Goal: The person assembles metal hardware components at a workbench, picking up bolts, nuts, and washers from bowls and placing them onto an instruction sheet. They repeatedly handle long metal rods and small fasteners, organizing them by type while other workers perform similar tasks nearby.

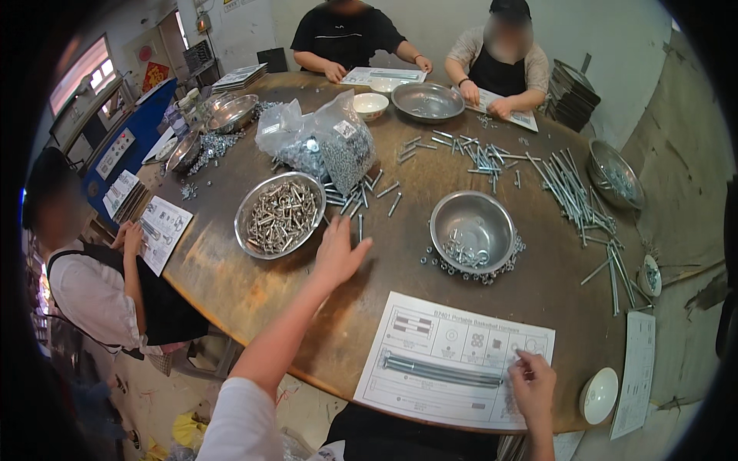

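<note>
My left hand (340, 252) reaches out over the table, thumb apart from the fingers and nothing visible in it. It is beside a steel bowl (247, 240) heaped with short metal bolts (281, 213), close to a loose bolt (360, 227). Low on the right, my right hand (533, 386) is over the right part of a printed hardware card (453, 406), its fingers bent inward; whatever they hold is too small to make out. Long silver bolts (442, 370) lie side by side across that card, their right ends near my right fingers.
Beyond the card stands a steel bowl (473, 201) with washers inside and nuts around it. Plastic bags (346, 131) of hardware stand farther back. Long bolts (573, 192) spread at right, near a white bowl (599, 396). Three people work around the table with similar cards.
</note>
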Demonstrator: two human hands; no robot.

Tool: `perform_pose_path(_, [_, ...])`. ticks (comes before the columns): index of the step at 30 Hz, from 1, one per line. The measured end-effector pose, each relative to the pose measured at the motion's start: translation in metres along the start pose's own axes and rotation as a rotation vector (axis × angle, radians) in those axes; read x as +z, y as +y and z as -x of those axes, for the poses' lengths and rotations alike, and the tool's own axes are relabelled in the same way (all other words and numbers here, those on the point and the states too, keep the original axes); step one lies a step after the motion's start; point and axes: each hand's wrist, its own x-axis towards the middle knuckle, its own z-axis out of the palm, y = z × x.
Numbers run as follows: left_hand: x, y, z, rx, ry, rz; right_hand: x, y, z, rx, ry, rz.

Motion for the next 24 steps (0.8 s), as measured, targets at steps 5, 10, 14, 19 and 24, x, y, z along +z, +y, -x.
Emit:
perform_pose_path(5, [0.059, -0.032, -0.11, -0.239, 0.195, 0.004, 0.006, -0.021, 0.006, -0.021, -0.112, 0.02])
perform_pose_path(10, [0.054, -0.042, -0.124, -0.365, 0.178, -0.017, -0.013, -0.026, 0.016, 0.319, -0.245, 0.043])
perform_pose_path(14, [0.047, -0.023, -0.102, -0.33, 0.122, -0.015, 0.004, -0.016, -0.014, -0.001, -0.112, 0.03])
perform_pose_path(19, [0.043, -0.027, -0.066, -0.108, 0.226, -0.175, 0.086, -0.084, -0.114, -0.412, -0.328, -0.062])
perform_pose_path(24, [0.034, 0.016, -0.014, 0.162, 0.154, -0.045, 0.193, -0.117, -0.189, -0.506, -0.256, 0.164])
